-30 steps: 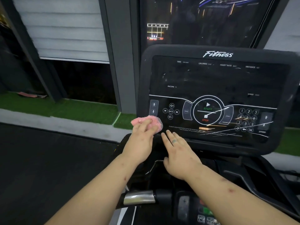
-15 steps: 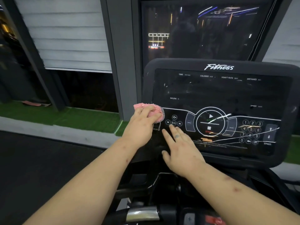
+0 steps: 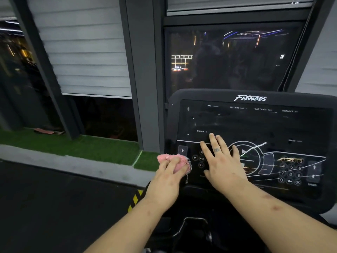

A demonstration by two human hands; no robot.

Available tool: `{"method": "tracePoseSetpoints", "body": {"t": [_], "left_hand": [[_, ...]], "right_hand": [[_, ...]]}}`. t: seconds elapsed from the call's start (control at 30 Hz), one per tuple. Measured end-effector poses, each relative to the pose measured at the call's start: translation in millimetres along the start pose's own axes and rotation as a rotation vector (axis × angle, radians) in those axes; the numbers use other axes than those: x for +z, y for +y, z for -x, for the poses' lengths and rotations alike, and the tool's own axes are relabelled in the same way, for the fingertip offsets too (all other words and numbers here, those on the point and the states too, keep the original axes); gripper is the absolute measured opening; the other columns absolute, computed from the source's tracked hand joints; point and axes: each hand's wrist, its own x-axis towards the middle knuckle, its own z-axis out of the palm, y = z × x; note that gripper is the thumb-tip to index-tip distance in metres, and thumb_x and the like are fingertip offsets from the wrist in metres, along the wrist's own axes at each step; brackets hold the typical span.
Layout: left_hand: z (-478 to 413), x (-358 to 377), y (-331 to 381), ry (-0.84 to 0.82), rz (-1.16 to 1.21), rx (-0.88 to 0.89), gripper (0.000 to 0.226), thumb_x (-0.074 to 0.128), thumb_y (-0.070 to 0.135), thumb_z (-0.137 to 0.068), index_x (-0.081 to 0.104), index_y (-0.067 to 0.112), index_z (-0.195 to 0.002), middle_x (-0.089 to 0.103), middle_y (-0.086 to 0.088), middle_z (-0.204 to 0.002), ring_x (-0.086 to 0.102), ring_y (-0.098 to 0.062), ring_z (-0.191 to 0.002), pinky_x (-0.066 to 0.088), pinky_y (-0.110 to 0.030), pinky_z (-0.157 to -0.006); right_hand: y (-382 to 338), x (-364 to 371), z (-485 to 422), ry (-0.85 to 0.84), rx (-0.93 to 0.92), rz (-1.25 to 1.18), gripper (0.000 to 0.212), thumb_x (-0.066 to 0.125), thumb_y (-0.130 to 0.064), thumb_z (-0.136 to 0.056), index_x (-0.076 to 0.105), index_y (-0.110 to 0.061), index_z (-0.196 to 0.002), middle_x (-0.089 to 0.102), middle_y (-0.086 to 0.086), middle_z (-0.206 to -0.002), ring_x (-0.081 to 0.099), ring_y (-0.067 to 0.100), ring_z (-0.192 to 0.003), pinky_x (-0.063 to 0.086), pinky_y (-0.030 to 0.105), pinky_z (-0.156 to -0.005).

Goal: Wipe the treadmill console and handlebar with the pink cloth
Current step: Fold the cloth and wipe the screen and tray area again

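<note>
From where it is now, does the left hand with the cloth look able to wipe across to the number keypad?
Probably not directly. The left hand presses the pink cloth at the console's left edge, and the right hand lies flat on the panel between it and the keypad. Lifting the right hand should free the way.

One treadmill console (image 3: pixel 255 125), one pink cloth (image 3: pixel 173 160), two hands: left hand (image 3: pixel 166 181), right hand (image 3: pixel 222 165)

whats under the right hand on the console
The right hand lies flat on the console panel, over the space between the media buttons and the round start dial. Whatever is printed beneath the palm is hidden.
</note>
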Motion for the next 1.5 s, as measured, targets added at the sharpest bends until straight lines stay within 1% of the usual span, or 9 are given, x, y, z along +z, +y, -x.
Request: {"method": "tracePoseSetpoints", "body": {"t": [0.2, 0.43, 0.63, 0.83, 0.97, 1.07, 1.2, 1.33, 1.5], "left_hand": [[-52.3, -22.9, -10.4, 0.166, -0.041, 0.004, 0.057, 0.074, 0.008, -0.084, 0.064, 0.024, -0.137, 0.049, -0.003, -0.145, 0.044, -0.029, -0.127, 0.054, -0.046, -0.099], [-140.5, -83.9, -18.2, 0.201, -0.04, 0.043, 0.048, 0.065, 0.008, -0.092, 0.064, 0.023, -0.138, 0.051, -0.005, -0.143, 0.038, -0.033, -0.13, 0.045, -0.048, -0.106], [-191.1, -117.8, -24.4, 0.224, -0.001, 0.026, 0.045, 0.057, 0.004, -0.096, 0.066, 0.026, -0.134, 0.054, 0.001, -0.135, 0.044, -0.03, -0.121, 0.048, -0.043, -0.1], [-165.7, -100.1, -23.0, 0.256, 0.012, 0.027, 0.044, 0.065, 0.003, -0.087, 0.07, 0.019, -0.127, 0.059, -0.005, -0.126, 0.049, -0.036, -0.119, 0.052, -0.048, -0.095], [-112.4, -64.9, -23.1, 0.256, 0.028, 0.02, 0.036, 0.068, 0.004, -0.086, 0.072, 0.019, -0.119, 0.058, 0.0, -0.12, 0.048, -0.029, -0.121, 0.055, -0.044, -0.092], [-68.7, -35.8, -21.3, 0.259, 0.069, -0.002, 0.046, 0.073, 0.003, -0.081, 0.07, 0.021, -0.124, 0.056, 0.003, -0.12, 0.049, -0.025, -0.115, 0.056, -0.039, -0.087], [-49.6, -22.1, -19.5, 0.268, 0.042, 0.005, 0.05, 0.073, 0.007, -0.083, 0.067, 0.024, -0.129, 0.056, 0.003, -0.122, 0.05, -0.025, -0.109, 0.055, -0.038, -0.091], [-88.0, -44.1, -20.1, 0.26, 0.008, 0.0, 0.052, 0.067, 0.011, -0.089, 0.062, 0.025, -0.139, 0.052, -0.001, -0.133, 0.042, -0.029, -0.121, 0.054, -0.043, -0.094], [-157.1, -87.4, -16.5, 0.231, -0.075, -0.001, 0.059, 0.064, 0.012, -0.093, 0.052, 0.027, -0.148, 0.045, -0.006, -0.145, 0.037, -0.033, -0.132, 0.046, -0.046, -0.108]], "right_hand": [[2.0, 2.4, -0.8, 0.001, -0.013, 0.001, 0.094, 0.053, -0.046, -0.101, -0.014, -0.025, -0.163, -0.03, 0.013, -0.167, -0.021, 0.03, -0.157, 0.012, 0.063, -0.123], [2.0, 2.5, -1.6, -0.005, -0.018, -0.001, 0.096, 0.053, -0.044, -0.101, -0.018, -0.024, -0.162, -0.032, 0.013, -0.166, -0.023, 0.031, -0.156, 0.009, 0.064, -0.123], [3.7, 8.5, -3.2, 0.013, -0.024, -0.023, 0.097, 0.055, -0.044, -0.099, -0.017, -0.024, -0.162, -0.033, 0.013, -0.166, -0.023, 0.031, -0.156, 0.009, 0.065, -0.122], [2.4, 7.4, -2.0, 0.005, -0.021, -0.017, 0.096, 0.052, -0.043, -0.101, -0.02, -0.024, -0.161, -0.035, 0.013, -0.165, -0.025, 0.031, -0.155, 0.007, 0.064, -0.123], [1.3, 4.0, -1.4, 0.004, -0.017, -0.006, 0.095, 0.052, -0.042, -0.102, -0.019, -0.024, -0.161, -0.035, 0.013, -0.165, -0.026, 0.03, -0.155, 0.007, 0.063, -0.124], [-0.1, 3.1, -1.0, 0.005, -0.013, -0.014, 0.094, 0.053, -0.04, -0.101, -0.016, -0.024, -0.162, -0.033, 0.013, -0.166, -0.024, 0.03, -0.156, 0.008, 0.063, -0.124], [-0.7, 6.4, -1.8, 0.026, -0.005, -0.03, 0.097, 0.059, -0.043, -0.097, -0.009, -0.024, -0.164, -0.027, 0.012, -0.168, -0.019, 0.03, -0.158, 0.012, 0.064, -0.123], [-1.0, 4.7, -2.4, 0.004, -0.003, -0.018, 0.098, 0.057, -0.047, -0.097, -0.013, -0.024, -0.163, -0.03, 0.013, -0.167, -0.022, 0.03, -0.157, 0.011, 0.064, -0.123], [-0.5, 0.9, -1.8, -0.004, -0.003, -0.02, 0.098, 0.057, -0.045, -0.097, -0.012, -0.024, -0.163, -0.029, 0.013, -0.167, -0.022, 0.031, -0.156, 0.012, 0.064, -0.122]]}}
